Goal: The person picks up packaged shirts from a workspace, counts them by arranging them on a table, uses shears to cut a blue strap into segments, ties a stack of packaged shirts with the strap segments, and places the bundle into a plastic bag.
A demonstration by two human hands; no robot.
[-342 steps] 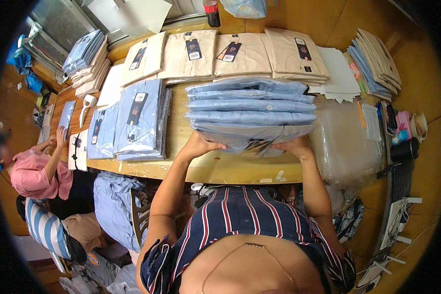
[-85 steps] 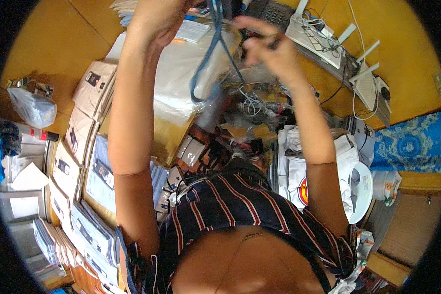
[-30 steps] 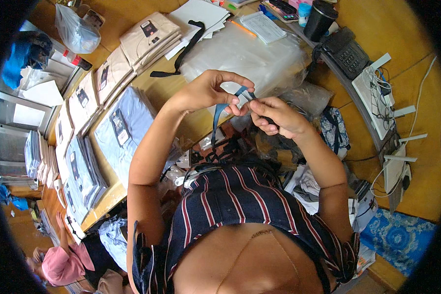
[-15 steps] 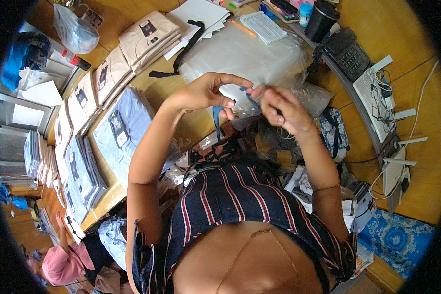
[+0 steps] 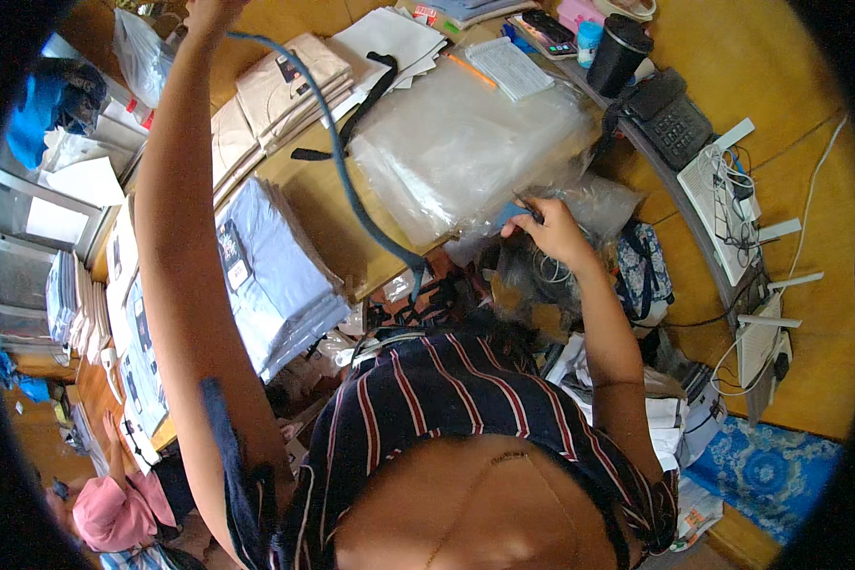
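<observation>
A person in a dark striped top stands at a wooden counter, seen from above. The left hand is raised high toward the counter's far edge, its grip closed around one end of a blue strap. The strap runs from that hand in a long curve down over the counter to its near edge, close to the person's chest. The right hand reaches to the counter's near right corner, its grip pinching a small dark object that is too small to identify, just beside a crumpled clear plastic bag. A flat stack of clear plastic bags lies on the counter between the two hands. At the left end rests a pile of folded light blue shirts, with folded beige shirts behind it toward the far edge. A black strap lies across the counter near the beige shirts. A black cup and a dark desk telephone stand along the right edge. Another person in pink sits beyond the left end.
</observation>
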